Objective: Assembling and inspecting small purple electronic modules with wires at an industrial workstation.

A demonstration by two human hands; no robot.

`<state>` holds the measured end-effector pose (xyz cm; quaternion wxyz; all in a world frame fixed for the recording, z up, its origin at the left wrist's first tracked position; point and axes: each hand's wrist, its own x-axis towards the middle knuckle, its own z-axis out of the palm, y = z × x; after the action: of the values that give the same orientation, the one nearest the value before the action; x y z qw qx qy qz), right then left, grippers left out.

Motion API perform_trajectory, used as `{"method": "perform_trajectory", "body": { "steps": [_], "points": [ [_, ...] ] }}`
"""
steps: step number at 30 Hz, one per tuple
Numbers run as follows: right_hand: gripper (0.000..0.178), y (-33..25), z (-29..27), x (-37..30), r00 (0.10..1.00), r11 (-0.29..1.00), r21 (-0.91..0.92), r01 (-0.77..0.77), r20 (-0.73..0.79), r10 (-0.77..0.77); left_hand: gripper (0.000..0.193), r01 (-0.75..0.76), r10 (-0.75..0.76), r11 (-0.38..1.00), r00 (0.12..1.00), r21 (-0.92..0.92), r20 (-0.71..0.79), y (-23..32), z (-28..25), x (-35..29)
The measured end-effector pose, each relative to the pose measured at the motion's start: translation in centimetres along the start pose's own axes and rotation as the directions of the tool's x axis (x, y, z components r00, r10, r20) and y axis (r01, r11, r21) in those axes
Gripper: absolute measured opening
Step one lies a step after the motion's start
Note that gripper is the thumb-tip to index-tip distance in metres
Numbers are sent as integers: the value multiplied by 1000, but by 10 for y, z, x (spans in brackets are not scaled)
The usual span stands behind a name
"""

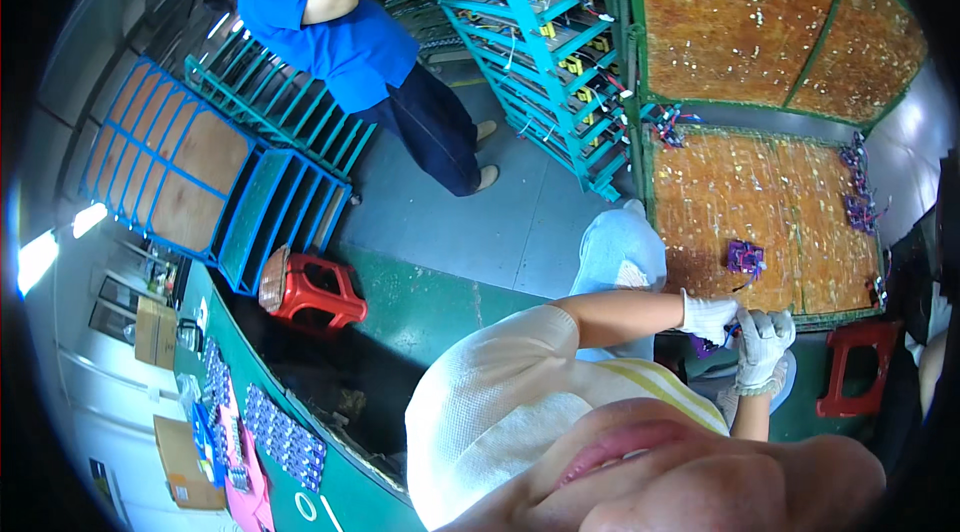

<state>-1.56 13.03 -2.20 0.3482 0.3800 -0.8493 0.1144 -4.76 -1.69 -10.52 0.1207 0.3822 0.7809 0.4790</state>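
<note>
Both my hands wear white gloves and meet close together just below the near edge of the wooden-topped workbench (740,182). My left hand (708,316) is closed around a purple wired part (704,344), which shows only partly beneath the glove. Against it, my right hand (764,340) has its fingers curled in at a dark wire end of the same part; the exact grip is hidden. On the bench top, close to my hands, lies another purple part (743,257) with loose wires.
More wired purple parts (860,212) line the bench's right edge. A teal rack (545,42) full of wired units stands beyond it. A person in a blue shirt (330,42) stands at the rack. Red stools (860,369) (335,297) and a green table (310,412) flank me.
</note>
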Motion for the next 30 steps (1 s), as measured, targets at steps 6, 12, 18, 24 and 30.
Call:
{"method": "perform_trajectory", "body": {
  "steps": [6,12,18,24,30],
  "points": [
    [21,8,7,-8,980,982,-60,-177,83,182,17,198,-168,694,979,693,-111,5,-4,6],
    [47,12,46,-49,200,-278,338,-899,882,427,12,199,117,556,943,807,-312,12,-16,4],
    [40,-22,25,-70,360,-793,174,-584,931,-61,29,-36,397,571,887,820,-237,31,-7,9],
    [15,36,78,-87,604,633,271,-725,692,395,24,262,-322,599,944,757,-72,-4,-7,1],
    [14,37,21,-7,982,989,-131,-66,166,88,31,575,-186,425,811,-699,555,32,-48,-3]
  ]
}}
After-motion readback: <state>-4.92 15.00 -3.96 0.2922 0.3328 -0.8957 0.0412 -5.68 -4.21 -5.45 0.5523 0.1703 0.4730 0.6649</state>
